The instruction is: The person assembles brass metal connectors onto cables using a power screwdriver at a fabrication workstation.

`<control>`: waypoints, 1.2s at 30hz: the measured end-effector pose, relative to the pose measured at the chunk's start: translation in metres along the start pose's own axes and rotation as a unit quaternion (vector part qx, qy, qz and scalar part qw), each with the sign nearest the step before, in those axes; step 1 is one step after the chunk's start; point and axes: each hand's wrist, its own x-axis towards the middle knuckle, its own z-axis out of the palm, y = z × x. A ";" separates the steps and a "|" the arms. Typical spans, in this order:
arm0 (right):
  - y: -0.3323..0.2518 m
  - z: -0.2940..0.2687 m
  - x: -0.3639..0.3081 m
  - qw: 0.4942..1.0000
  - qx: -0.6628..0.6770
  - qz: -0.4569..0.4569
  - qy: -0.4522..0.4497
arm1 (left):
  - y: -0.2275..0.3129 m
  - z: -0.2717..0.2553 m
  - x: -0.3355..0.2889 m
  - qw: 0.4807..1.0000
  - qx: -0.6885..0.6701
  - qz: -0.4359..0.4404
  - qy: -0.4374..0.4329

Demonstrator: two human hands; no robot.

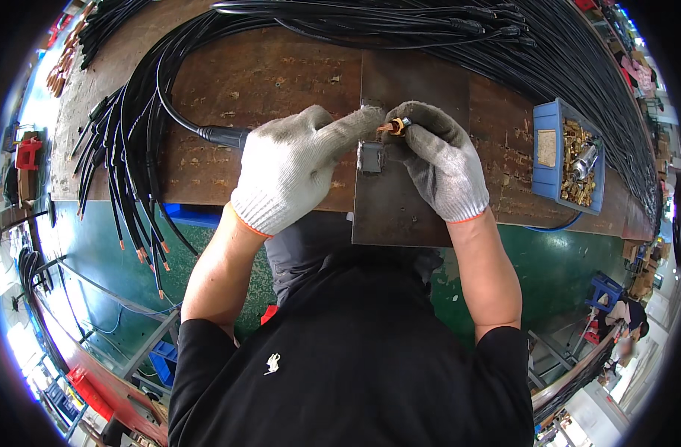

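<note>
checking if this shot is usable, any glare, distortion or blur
Head view: the table curves toward the dark round rim; head view: glare washes out the far left; head view: left hand and right hand look fairly sharp.

Blk cable (225, 136) runs out of sight behind L grip (292, 164); can't tell how it's held. Brass pc (398, 127) partly covered by R grip (448, 160) fingertips. Upper-L cable bundle (106, 30) cut by top edge. Brass bits (576, 190) overlap, too small to count. R-rim co-worker (625, 335) blurred, hands n/a.
</note>
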 end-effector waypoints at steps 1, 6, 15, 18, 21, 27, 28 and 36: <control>0.000 0.000 0.000 1.000 0.000 0.000 0.000 | 0.000 0.001 0.000 1.000 -0.003 0.000 0.004; 0.000 0.002 -0.001 1.000 -0.026 0.005 -0.001 | -0.001 0.001 -0.001 1.000 -0.002 -0.001 0.008; -0.008 0.008 -0.003 0.973 -0.223 -0.039 0.038 | 0.000 0.003 -0.002 0.997 0.079 0.023 -0.004; -0.013 0.016 -0.002 0.901 -0.425 -0.086 0.002 | -0.003 0.004 -0.003 0.994 0.096 0.013 -0.039; -0.006 0.016 0.000 0.887 -0.453 -0.086 -0.011 | -0.008 0.009 -0.004 0.997 0.067 0.002 -0.041; 0.004 0.013 0.009 0.779 -0.592 -0.205 -0.014 | -0.017 0.018 -0.004 0.996 0.069 -0.001 -0.050; 0.005 0.012 0.011 0.779 -0.593 -0.204 -0.016 | -0.018 0.020 -0.003 0.996 0.073 0.001 -0.042; 0.009 0.015 0.022 0.616 -0.717 -0.326 -0.021 | -0.026 0.026 -0.002 0.995 0.093 -0.008 -0.038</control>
